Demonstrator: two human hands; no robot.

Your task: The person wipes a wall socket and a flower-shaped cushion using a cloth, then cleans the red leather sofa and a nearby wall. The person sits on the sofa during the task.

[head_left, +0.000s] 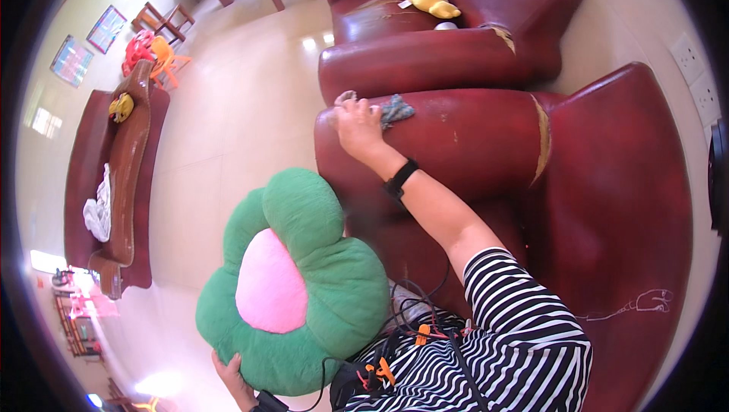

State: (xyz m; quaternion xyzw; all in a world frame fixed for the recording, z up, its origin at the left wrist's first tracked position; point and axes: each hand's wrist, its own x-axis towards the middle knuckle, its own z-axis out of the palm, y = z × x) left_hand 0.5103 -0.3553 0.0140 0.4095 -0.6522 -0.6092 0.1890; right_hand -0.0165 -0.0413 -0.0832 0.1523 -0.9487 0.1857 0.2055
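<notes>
My right hand [359, 126] presses on the front end of a dark red leather sofa's armrest [455, 133]. A bunched grey-blue cloth [397, 110] is gripped in it, with part sticking out to the right and a bit showing beyond the fingers. My left hand [236, 379] holds the lower edge of a green flower-shaped plush cushion [342, 286] with a pink centre [271, 284]. Its thumb shows in front of the cushion; the other fingers are partly hidden. The cushion is tilted up beside my lap, left of the sofa seat.
A second red sofa [398, 61] stands beyond the armrest, with a yellow plush toy [433, 4] on its torn seat. Black cables [418, 304] lie across my lap. Across the tiled floor [228, 116] is a long sofa [85, 173], with an orange plastic chair [164, 56] past its end.
</notes>
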